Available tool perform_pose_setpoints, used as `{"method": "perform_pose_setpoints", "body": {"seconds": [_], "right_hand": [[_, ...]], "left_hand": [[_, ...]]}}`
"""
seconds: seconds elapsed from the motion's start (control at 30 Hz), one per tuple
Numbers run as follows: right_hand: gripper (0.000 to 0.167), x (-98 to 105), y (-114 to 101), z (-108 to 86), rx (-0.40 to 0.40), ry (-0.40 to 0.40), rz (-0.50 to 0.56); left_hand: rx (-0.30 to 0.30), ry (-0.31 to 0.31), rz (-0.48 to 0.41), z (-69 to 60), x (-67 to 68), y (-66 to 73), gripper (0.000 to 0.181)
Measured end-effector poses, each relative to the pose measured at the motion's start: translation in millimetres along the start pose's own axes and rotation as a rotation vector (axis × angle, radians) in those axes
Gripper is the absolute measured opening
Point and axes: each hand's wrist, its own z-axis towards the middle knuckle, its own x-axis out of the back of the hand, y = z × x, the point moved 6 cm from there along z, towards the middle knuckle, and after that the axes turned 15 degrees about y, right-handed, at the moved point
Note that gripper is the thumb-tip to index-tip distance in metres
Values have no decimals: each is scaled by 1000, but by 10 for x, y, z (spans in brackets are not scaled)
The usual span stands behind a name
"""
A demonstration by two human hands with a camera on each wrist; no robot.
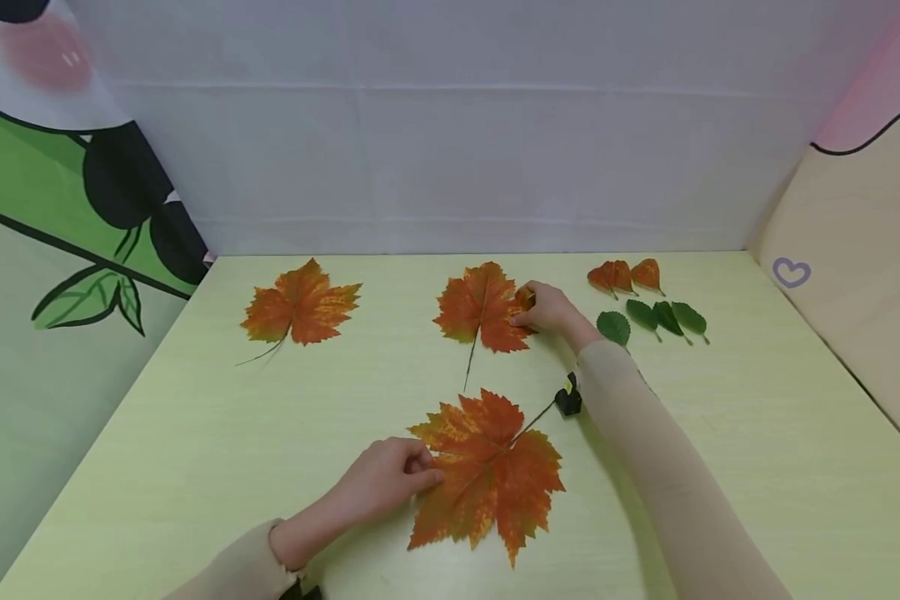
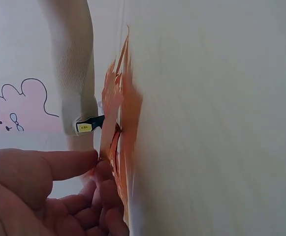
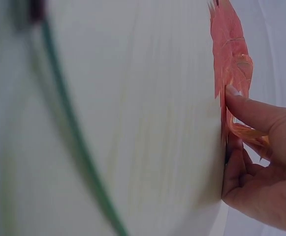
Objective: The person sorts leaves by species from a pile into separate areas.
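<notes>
A large orange maple leaf (image 1: 495, 479) lies near the front of the table, its stem pointing to the upper right. My left hand (image 1: 382, 479) pinches that leaf's left edge between thumb and fingers, as the left wrist view also shows at the leaf (image 2: 112, 118). Farther back, a second orange maple leaf (image 1: 476, 304) has its stem toward me. My right hand (image 1: 553, 312) pinches its right edge; in the right wrist view the thumb lies on this leaf (image 3: 230, 54). Part of its edge curls up beside the fingers.
Another orange maple leaf (image 1: 300, 304) lies at the back left of the pale table (image 1: 195, 467). At the back right are small orange leaves (image 1: 647, 275) above a row of several small green leaves (image 1: 688, 321). A white cloth wall (image 1: 450, 167) stands behind.
</notes>
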Motion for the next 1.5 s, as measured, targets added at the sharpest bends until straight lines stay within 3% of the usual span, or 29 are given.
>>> {"method": "perform_pose_setpoints", "body": {"seconds": [0.17, 0.33, 0.43, 0.63, 0.8, 1.2, 1.33, 1.5], "right_hand": [[57, -1, -6, 4, 1, -4, -1], [56, -4, -5, 8, 3, -6, -4], [56, 4, -2, 8, 1, -3, -5], [58, 13, 8, 12, 1, -3, -2], [58, 18, -5, 3, 0, -5, 4], [58, 11, 8, 10, 6, 1, -12], [58, 11, -2, 3, 1, -2, -13], [58, 19, -15, -4, -2, -2, -8]], "left_hand": [[19, 43, -43, 19, 33, 23, 11], [42, 119, 2, 54, 143, 2, 5], [42, 131, 23, 98, 249, -33, 5], [-5, 73, -35, 224, 480, -147, 10], [12, -6, -77, 318, 590, -260, 12], [38, -31, -105, 597, 813, -473, 20], [99, -31, -147, 683, 853, -587, 35], [171, -78, -236, 729, 869, -675, 54]]}}
